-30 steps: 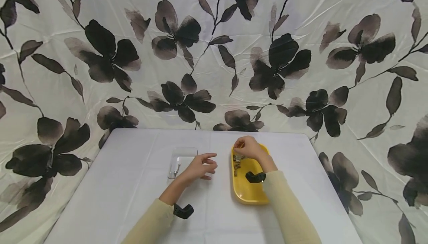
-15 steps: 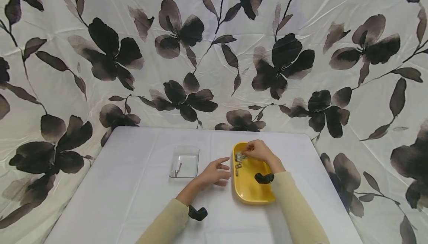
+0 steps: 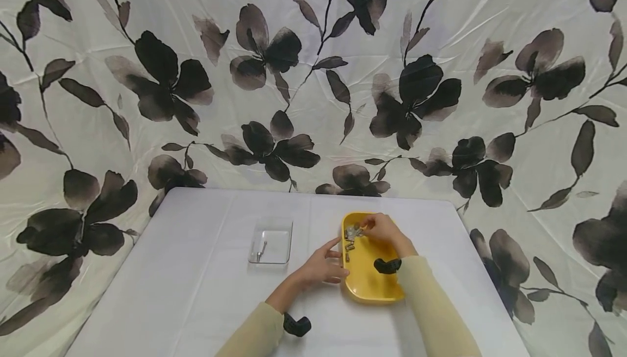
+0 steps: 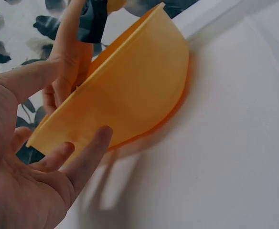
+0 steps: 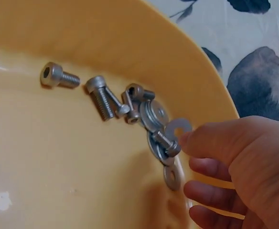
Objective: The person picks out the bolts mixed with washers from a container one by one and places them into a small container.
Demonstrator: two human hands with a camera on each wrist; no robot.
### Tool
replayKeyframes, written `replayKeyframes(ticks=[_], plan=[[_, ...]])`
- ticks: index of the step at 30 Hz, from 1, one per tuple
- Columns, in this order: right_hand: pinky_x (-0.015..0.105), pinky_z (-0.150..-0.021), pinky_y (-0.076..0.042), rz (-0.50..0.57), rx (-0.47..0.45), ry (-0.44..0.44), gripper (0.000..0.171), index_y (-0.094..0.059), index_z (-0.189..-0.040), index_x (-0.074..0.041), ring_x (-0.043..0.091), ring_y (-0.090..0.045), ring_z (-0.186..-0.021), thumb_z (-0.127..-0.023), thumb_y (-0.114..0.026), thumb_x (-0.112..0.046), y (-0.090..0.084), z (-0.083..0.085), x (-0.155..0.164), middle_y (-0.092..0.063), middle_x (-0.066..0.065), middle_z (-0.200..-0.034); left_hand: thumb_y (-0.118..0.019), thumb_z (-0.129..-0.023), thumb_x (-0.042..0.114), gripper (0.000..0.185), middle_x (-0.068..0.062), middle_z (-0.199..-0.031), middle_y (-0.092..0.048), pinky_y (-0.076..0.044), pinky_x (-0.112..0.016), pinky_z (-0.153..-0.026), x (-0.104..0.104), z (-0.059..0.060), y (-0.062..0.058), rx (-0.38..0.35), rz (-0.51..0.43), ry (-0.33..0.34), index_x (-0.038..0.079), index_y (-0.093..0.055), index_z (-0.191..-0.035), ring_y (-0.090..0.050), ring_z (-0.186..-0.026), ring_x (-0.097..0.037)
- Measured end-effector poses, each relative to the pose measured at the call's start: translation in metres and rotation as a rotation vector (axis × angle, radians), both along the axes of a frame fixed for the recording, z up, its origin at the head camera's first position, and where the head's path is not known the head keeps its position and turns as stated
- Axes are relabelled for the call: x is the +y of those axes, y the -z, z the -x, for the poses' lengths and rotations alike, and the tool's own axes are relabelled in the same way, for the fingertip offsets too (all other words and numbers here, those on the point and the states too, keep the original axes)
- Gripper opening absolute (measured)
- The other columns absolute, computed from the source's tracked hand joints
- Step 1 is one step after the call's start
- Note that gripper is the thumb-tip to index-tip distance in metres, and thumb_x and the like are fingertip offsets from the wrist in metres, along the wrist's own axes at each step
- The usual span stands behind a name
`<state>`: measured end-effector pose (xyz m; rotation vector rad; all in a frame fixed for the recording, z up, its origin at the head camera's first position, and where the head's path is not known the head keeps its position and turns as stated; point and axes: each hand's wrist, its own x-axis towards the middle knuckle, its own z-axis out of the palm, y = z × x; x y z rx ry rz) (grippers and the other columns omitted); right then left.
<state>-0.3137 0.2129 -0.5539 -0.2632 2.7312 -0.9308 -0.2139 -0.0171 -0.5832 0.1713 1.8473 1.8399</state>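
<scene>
A yellow tray [image 3: 372, 286] holds several socket-head bolts [image 5: 58, 76] and flat washers [image 5: 155, 114] bunched along its far left side. My right hand [image 3: 382, 227] reaches into the tray; in the right wrist view its thumb and forefinger pinch the edge of a pale washer [image 5: 178, 125], just above a small bolt [image 5: 166, 142] lying on other washers. The other fingers of this right hand are loosely bent. My left hand [image 3: 320, 267] is at the tray's near left side, fingers spread, with fingertips [image 4: 101, 136] against the outer wall.
A clear square box [image 3: 271, 262] stands left of the tray, with a thin metal bolt-like piece [image 3: 262, 249] inside. White cloth covers the table [image 3: 206, 270]. A floral curtain [image 3: 313, 74] hangs directly behind the table's far edge.
My left hand has moved right, from beside the clear box to the tray's side. My right hand has shifted slightly right and nearer within the tray. The clear box is now fully uncovered.
</scene>
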Motion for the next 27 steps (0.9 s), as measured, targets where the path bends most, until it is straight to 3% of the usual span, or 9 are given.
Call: replayKeyframes(ticks=[5, 17, 27], plan=[[0.031, -0.070, -0.051, -0.015, 0.024, 0.013, 0.014, -0.072, -0.100, -0.008, 0.020, -0.054, -0.075, -0.086, -0.073, -0.009, 0.004, 0.000, -0.004, -0.062, 0.004, -0.086, -0.083, -0.074, 0.002, 0.102, -0.017, -0.133, -0.045, -0.059, -0.039, -0.075, 0.002, -0.006, 0.005, 0.002, -0.033, -0.004, 0.027, -0.026, -0.155, -0.062, -0.104, -0.029], [0.031, -0.067, -0.051, -0.035, 0.041, 0.021, 0.020, -0.074, -0.098, -0.011, 0.018, -0.056, -0.072, -0.080, -0.074, -0.006, 0.021, -0.006, -0.009, -0.065, 0.001, -0.082, -0.084, -0.075, 0.005, 0.106, -0.018, -0.135, -0.043, -0.058, -0.037, -0.078, 0.004, -0.021, 0.018, 0.034, -0.032, -0.010, 0.029, -0.020, -0.156, -0.062, -0.104, -0.027], [0.036, -0.073, -0.052, -0.104, 0.056, 0.098, 0.014, -0.075, -0.092, -0.009, 0.020, -0.056, -0.076, -0.078, -0.079, -0.007, 0.023, -0.002, -0.007, -0.064, 0.003, -0.084, -0.084, -0.074, 0.003, 0.106, -0.018, -0.138, -0.042, -0.058, -0.036, -0.078, 0.010, -0.022, 0.016, 0.031, -0.056, -0.033, 0.031, -0.022, -0.155, -0.059, -0.109, -0.030]])
